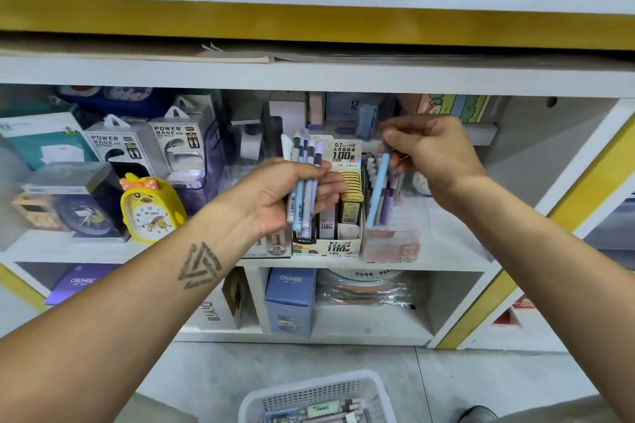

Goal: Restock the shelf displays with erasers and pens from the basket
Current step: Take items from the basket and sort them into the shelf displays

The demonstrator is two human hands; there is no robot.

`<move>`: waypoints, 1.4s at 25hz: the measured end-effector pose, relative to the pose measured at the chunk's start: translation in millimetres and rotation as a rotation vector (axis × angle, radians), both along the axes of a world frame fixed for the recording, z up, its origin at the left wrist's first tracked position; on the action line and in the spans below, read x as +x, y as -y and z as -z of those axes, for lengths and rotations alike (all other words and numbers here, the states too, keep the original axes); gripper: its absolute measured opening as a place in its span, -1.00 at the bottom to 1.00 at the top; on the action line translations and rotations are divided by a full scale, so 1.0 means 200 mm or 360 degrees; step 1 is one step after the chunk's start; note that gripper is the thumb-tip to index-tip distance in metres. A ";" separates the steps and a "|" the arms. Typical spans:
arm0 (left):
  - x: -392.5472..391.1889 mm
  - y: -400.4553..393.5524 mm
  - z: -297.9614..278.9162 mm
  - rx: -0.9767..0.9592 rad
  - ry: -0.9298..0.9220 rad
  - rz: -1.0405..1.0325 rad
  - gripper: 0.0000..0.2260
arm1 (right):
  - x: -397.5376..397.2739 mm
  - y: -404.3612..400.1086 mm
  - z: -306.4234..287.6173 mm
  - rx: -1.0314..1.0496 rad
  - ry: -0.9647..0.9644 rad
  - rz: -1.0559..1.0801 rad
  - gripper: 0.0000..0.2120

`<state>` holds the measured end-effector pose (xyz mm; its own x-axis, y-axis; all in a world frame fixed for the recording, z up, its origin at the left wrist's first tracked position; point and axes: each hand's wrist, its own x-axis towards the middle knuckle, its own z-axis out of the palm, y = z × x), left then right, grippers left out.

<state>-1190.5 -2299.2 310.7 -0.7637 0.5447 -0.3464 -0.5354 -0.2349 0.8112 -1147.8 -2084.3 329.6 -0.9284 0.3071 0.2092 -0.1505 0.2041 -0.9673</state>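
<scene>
The right hand (429, 154) pinches the top end of a single light-blue pen (377, 189) between thumb and curled fingers; the pen slants down to the left, its lower tip inside the clear pen holder (395, 244) that stands at the front edge of the middle shelf (457, 264). Other pens, purple and dark, already stand in that holder just behind the blue one.

The left hand (275, 196) has its fingers curled around a bundle of pens (304, 182), held roughly upright in front of the shelf, caps pointing up past the fingers and barrel ends sticking out below the palm. The bundle mixes pale blue, lilac and grey barrels. A triangular tattoo shows on the left forearm.

Between the two hands, on the same front edge, sits a lead refill display box (330, 233) printed with "0.7" and "100", touching the holder's left side. Farther left on the shelf stand a yellow duck alarm clock (151, 209) and two boxed power banks (151, 148).

On the floor below, at the bottom edge of the view, a white basket (319, 395) holds more pens, well apart from both hands.
</scene>
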 end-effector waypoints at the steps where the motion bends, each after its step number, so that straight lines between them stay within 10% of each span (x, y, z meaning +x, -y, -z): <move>1: -0.01 0.02 0.00 -0.0021 0.0007 -0.0030 -0.78 | 0.00 -0.01 -0.01 0.0160 -0.0063 0.0075 -0.88; 10: 0.02 -0.04 0.01 0.0066 0.0117 0.0156 -0.79 | 0.06 -0.20 0.05 0.1229 -0.0112 0.0316 -0.97; 16: 0.04 -0.13 0.06 0.0079 0.0069 0.0207 -0.53 | 0.07 -0.23 0.13 0.1280 -0.0058 0.0169 -0.89; 35: 0.09 -0.19 0.07 -0.0020 0.0028 0.0238 -0.56 | 0.02 -0.21 0.22 0.1343 -0.0115 0.0066 -0.88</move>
